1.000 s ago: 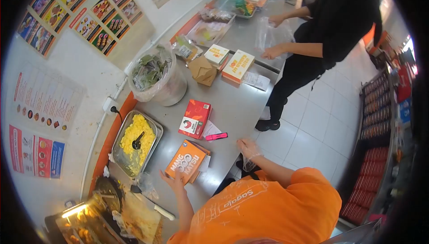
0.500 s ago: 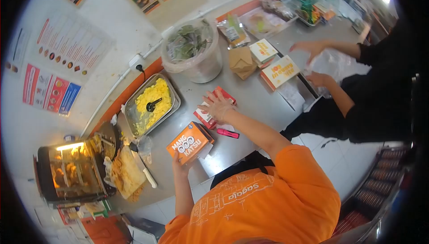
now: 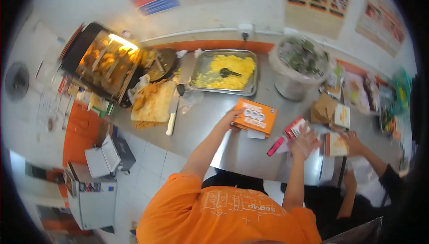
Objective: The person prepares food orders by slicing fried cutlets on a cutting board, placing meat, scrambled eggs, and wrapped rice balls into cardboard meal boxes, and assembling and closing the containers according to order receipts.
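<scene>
My left hand point(image 3: 233, 117) has its fingers closed on the left edge of an orange box point(image 3: 256, 114) with white lettering, on the steel counter. A white paper flap sticks out at the box's front. My right hand point(image 3: 304, 142), in a clear plastic glove, is over a smaller red and white box point(image 3: 296, 127), its fingers bent round it; the glove and blur partly hide the grip. Between the two boxes lies a pink marker point(image 3: 275, 146). Behind the orange box stands a steel tray point(image 3: 195, 79) of chopped yellow food with a black utensil in it.
A white-handled knife point(image 3: 171, 123) lies beside a cutting board point(image 3: 166, 103) with fried food, near a lit warming cabinet point(image 3: 105, 63). A bucket of leaves point(image 3: 292, 81) stands behind. At right, a co-worker's hand point(image 3: 354, 144) touches a white and orange box point(image 3: 335, 145); brown paper packaging point(image 3: 322, 109) is nearby.
The view has swung left, showing more of the cabinet side. The orange box, in my left hand, sits farther from the red box. My right hand's fingers are less spread. The co-worker's hand reached a box.
</scene>
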Demonstrator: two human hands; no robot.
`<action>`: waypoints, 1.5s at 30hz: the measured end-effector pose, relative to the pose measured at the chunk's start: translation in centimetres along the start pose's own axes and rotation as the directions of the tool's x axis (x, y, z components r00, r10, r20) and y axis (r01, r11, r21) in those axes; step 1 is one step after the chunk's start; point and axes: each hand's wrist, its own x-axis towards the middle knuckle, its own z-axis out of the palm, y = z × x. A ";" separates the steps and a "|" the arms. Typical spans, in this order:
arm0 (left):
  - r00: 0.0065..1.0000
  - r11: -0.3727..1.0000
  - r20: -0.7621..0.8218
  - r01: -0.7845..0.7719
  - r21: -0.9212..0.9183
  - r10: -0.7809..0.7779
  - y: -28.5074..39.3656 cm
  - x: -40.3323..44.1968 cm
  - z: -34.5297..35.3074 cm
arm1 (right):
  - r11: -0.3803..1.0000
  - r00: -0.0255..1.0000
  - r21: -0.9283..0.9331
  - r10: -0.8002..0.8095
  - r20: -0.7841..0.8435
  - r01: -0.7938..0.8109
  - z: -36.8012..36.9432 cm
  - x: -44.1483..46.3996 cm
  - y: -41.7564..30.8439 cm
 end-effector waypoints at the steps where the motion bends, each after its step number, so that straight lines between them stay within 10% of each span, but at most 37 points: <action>1: 1.000 0.999 -0.005 -0.003 0.034 0.003 0.8 0.1 1.1 | 1.000 1.000 -0.029 -0.006 0.028 0.007 -0.1 0.1 0.1; 6: 0.936 0.907 -0.153 -0.253 0.336 0.318 -0.5 2.7 3.7 | 1.000 1.000 0.000 -0.020 0.000 0.020 -3.1 -3.8 -1.4; 8: 0.798 0.736 -0.197 -0.389 0.553 0.570 0.2 -1.7 3.4 | 0.936 0.943 0.318 -0.039 -0.330 0.150 -0.9 -5.4 -2.2; 12: 0.495 0.267 0.252 -0.754 0.601 0.831 -5.3 -9.5 -1.4 | 0.541 0.788 0.709 0.130 -0.602 0.453 0.7 -10.2 -10.3; 13: 0.434 0.104 0.385 -0.762 0.639 0.814 -6.7 -13.3 -3.5 | 0.615 0.723 0.603 0.077 -0.687 0.507 1.9 -10.6 -12.8; 25: 0.520 0.342 -0.177 -0.239 0.909 0.836 -18.2 -34.8 -35.5 | -0.359 0.641 0.731 -0.352 -0.682 0.580 5.6 -42.7 -48.5; 29: 0.759 0.596 -0.306 -0.132 0.792 0.575 -19.7 -41.4 -40.2 | -0.349 0.443 0.680 -0.554 -0.705 0.645 2.0 -50.3 -52.0; 33: 0.724 0.670 -0.353 -0.199 0.715 0.592 -21.1 -42.2 -43.1 | -0.433 0.331 0.700 -0.659 -0.676 0.567 2.3 -53.5 -56.7; 43: 0.672 0.517 -0.215 -0.287 0.807 0.709 -20.0 -42.7 -59.9 | -0.276 0.440 0.959 -0.869 -0.224 -0.058 5.7 -56.5 -74.8; 45: 0.683 0.599 -0.347 -0.167 0.783 0.643 -20.0 -44.1 -66.1 | -0.318 0.422 0.941 -0.841 -0.338 0.118 5.7 -57.3 -81.8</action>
